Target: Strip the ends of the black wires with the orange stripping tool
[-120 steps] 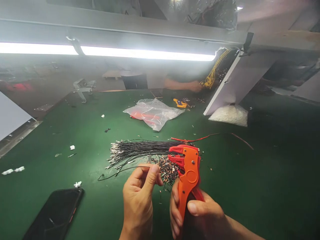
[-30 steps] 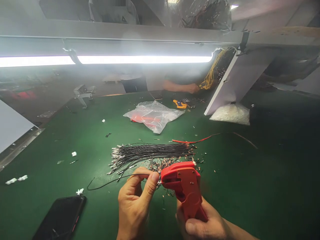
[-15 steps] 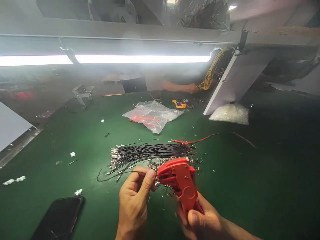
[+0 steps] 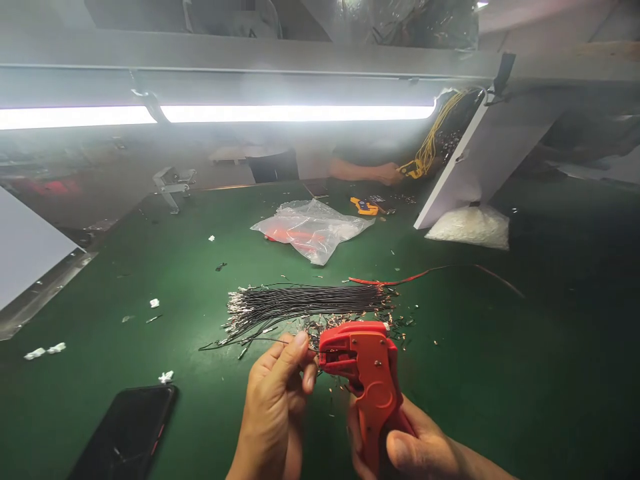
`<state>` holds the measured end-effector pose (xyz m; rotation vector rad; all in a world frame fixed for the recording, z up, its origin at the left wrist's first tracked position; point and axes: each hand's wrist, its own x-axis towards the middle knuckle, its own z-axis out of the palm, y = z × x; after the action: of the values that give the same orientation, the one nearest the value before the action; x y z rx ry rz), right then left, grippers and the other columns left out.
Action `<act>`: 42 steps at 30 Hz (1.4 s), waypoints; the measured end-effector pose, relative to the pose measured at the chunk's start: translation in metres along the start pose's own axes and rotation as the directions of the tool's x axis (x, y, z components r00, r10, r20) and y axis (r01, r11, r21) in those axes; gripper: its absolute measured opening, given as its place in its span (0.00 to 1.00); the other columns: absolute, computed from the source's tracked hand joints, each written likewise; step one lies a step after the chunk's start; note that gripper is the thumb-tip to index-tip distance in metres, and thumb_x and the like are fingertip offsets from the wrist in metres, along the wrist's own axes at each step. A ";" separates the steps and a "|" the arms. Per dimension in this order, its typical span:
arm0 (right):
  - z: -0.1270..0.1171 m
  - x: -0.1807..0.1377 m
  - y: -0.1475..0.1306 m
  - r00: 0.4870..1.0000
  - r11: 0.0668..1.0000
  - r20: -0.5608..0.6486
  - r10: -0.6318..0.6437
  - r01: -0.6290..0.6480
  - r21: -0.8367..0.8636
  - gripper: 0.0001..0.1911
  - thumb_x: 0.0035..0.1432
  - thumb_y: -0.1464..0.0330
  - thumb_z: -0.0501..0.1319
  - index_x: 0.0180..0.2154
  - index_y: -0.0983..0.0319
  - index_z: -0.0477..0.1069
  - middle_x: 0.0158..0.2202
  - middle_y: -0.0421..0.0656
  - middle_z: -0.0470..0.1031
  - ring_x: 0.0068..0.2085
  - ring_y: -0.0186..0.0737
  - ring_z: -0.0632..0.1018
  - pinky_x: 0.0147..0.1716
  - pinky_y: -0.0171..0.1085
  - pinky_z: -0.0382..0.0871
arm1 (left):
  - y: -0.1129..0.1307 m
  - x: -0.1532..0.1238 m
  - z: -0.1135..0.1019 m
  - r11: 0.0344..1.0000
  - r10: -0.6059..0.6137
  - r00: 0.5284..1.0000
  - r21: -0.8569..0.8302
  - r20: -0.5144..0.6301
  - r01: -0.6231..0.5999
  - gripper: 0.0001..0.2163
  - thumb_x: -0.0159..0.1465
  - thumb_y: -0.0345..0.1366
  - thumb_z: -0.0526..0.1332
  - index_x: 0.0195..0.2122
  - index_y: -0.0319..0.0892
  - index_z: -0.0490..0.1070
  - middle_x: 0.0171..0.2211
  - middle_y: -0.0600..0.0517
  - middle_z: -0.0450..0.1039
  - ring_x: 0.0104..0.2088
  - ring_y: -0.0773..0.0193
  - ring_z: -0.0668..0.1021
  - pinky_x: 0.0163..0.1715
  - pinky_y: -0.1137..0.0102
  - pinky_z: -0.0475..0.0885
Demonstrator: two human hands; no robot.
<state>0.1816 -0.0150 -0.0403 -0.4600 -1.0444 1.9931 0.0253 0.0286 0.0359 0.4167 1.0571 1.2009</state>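
My left hand [image 4: 280,393] has fed the pinched black wire [image 4: 235,343] closer into the red stripper [image 4: 363,367] – right hand [image 4: 400,447] gripping its handles – ready to squeeze.

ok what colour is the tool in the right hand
Orange-red, seen in the head view: the tool gripped by the right hand.

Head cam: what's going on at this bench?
A person is working at a green table. The right hand grips an orange wire stripper; the left hand pinches a thin black wire at the tool's head. Just behind lies a bundle of black wires with a scatter of small metal bits around its near side. A dark phone lies at the near left. Across the table, another person's hand handles yellow wires.
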 end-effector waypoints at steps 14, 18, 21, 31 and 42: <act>0.003 0.002 0.002 0.998 0.994 -0.052 0.022 -0.028 -0.107 0.26 0.52 0.47 0.65 0.27 0.64 0.66 0.21 0.38 0.64 0.22 0.30 0.64 0.23 0.32 0.57 | -0.001 0.001 -0.001 0.994 0.046 0.999 0.098 -0.023 -0.044 0.18 0.50 0.43 0.73 0.19 0.40 0.65 0.16 0.60 0.62 0.17 0.77 0.59 0.19 0.79 0.56; 0.006 0.003 -0.001 0.996 0.997 -0.094 -0.012 0.004 -0.076 0.25 0.52 0.49 0.66 0.26 0.64 0.66 0.20 0.36 0.62 0.21 0.28 0.63 0.21 0.31 0.55 | -0.004 0.004 -0.006 0.971 0.130 0.991 0.199 0.012 -0.130 0.21 0.52 0.46 0.72 0.17 0.41 0.62 0.13 0.61 0.58 0.17 0.76 0.57 0.19 0.77 0.54; 0.007 0.003 -0.001 0.995 0.998 -0.090 -0.041 0.038 -0.044 0.23 0.53 0.52 0.68 0.27 0.65 0.67 0.19 0.34 0.60 0.20 0.26 0.61 0.20 0.29 0.54 | -0.007 0.005 -0.009 0.956 0.173 0.985 0.239 0.008 -0.170 0.22 0.51 0.47 0.71 0.16 0.42 0.61 0.13 0.61 0.57 0.17 0.76 0.57 0.19 0.76 0.54; -0.006 -0.008 0.021 0.974 0.998 -0.224 -0.038 0.026 -0.054 0.24 0.52 0.51 0.69 0.25 0.61 0.63 0.16 0.29 0.52 0.17 0.23 0.53 0.15 0.29 0.48 | -0.007 0.004 -0.007 0.938 0.209 0.976 0.294 -0.058 -0.184 0.21 0.50 0.47 0.71 0.17 0.42 0.60 0.14 0.61 0.54 0.18 0.75 0.55 0.19 0.75 0.53; -0.011 -0.011 0.011 0.949 0.980 -0.286 0.133 -0.169 -0.106 0.26 0.51 0.44 0.64 0.25 0.61 0.67 0.12 0.33 0.59 0.14 0.30 0.61 0.16 0.33 0.57 | -0.014 0.006 -0.007 0.898 0.340 0.939 0.281 0.050 -0.340 0.18 0.55 0.50 0.70 0.23 0.42 0.69 0.21 0.58 0.62 0.24 0.71 0.64 0.27 0.75 0.60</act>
<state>0.1894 -0.0217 -0.0560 -0.8872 -0.9871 1.9289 0.0268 0.0274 0.0190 0.8563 1.1953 1.3571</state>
